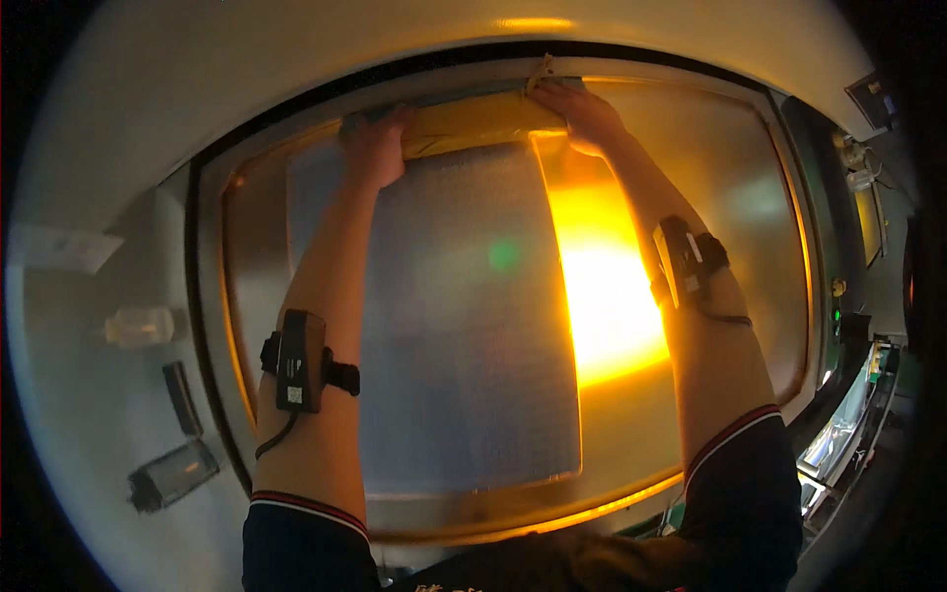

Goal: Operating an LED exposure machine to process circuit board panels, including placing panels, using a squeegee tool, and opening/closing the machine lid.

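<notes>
A long bar wrapped in yellow film or tape point(473, 123) lies across the far end of a metal bed. My left hand point(377, 148) closes round its left end, thumb on the near side. At the bar's right end, my right hand point(584, 116) grips with its fingers over the top; the fingertips are partly hidden. A small twisted tan piece point(540, 71) sticks up beside those fingers. From below the bar, a flat grey-blue translucent sheet point(464, 326) stretches toward me between my forearms.
Bright yellow light point(612, 296) glares right of the sheet. A raised metal rim point(801, 257) surrounds the bed. Black boxes are strapped to my left forearm point(301, 360) and right forearm point(681, 259). A clear jar-like object point(143, 327) stands left; equipment point(848, 424) lines the right.
</notes>
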The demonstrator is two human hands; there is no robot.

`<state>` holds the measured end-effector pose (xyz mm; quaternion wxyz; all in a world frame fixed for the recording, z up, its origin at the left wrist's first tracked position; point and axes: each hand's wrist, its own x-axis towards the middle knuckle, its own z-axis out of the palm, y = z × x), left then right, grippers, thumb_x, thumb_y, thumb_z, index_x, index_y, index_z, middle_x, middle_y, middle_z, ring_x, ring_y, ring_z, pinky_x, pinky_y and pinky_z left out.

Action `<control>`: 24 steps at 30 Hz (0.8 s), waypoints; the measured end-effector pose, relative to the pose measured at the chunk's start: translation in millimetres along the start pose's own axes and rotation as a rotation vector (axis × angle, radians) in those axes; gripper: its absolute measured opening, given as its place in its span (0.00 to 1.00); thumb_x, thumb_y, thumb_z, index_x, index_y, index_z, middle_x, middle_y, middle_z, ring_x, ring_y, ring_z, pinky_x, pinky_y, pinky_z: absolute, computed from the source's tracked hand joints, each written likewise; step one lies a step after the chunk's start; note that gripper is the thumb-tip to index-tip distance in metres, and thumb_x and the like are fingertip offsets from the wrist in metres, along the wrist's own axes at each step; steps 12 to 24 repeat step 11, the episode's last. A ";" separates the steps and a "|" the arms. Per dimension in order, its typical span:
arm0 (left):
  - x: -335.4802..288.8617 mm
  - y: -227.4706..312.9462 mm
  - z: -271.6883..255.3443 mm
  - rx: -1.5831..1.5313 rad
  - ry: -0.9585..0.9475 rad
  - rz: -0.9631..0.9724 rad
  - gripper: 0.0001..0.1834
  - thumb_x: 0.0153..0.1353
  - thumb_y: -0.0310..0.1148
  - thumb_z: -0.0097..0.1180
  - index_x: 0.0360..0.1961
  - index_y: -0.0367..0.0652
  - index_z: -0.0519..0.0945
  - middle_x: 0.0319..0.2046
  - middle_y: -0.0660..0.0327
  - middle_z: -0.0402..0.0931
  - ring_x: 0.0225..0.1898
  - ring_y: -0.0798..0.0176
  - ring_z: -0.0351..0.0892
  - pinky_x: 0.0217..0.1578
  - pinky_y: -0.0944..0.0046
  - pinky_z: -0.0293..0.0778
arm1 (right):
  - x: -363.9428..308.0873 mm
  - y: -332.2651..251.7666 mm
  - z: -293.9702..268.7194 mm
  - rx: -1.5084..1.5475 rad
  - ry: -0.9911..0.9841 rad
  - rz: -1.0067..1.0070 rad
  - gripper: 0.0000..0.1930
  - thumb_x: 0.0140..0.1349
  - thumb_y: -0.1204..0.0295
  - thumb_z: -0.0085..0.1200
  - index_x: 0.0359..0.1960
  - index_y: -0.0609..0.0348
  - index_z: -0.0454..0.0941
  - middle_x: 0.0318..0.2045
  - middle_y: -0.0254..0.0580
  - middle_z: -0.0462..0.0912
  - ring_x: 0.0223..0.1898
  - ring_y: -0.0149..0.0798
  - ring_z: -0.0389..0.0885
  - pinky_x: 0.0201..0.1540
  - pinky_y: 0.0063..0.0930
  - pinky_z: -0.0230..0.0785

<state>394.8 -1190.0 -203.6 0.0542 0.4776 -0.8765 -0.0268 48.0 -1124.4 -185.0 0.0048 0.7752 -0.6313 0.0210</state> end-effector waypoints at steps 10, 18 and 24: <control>-42.1 44.4 -63.7 0.133 -0.224 -0.133 0.41 0.60 0.19 0.51 0.72 0.63 0.57 0.73 0.57 0.53 0.71 0.43 0.54 0.65 0.31 0.58 | -34.2 -22.3 17.4 -0.071 0.008 0.036 0.34 0.60 0.75 0.49 0.69 0.33 0.63 0.70 0.27 0.64 0.67 0.43 0.66 0.69 0.42 0.59; -56.8 53.2 -82.6 0.141 -0.286 -0.113 0.41 0.60 0.21 0.53 0.73 0.64 0.56 0.73 0.57 0.53 0.72 0.43 0.52 0.65 0.28 0.55 | -44.9 -21.8 -7.9 -0.083 0.027 0.045 0.34 0.60 0.75 0.49 0.69 0.33 0.63 0.70 0.27 0.64 0.67 0.43 0.66 0.69 0.42 0.59; -56.8 53.2 -82.6 0.141 -0.286 -0.113 0.41 0.60 0.21 0.53 0.73 0.64 0.56 0.73 0.57 0.53 0.72 0.43 0.52 0.65 0.28 0.55 | -44.9 -21.8 -7.9 -0.083 0.027 0.045 0.34 0.60 0.75 0.49 0.69 0.33 0.63 0.70 0.27 0.64 0.67 0.43 0.66 0.69 0.42 0.59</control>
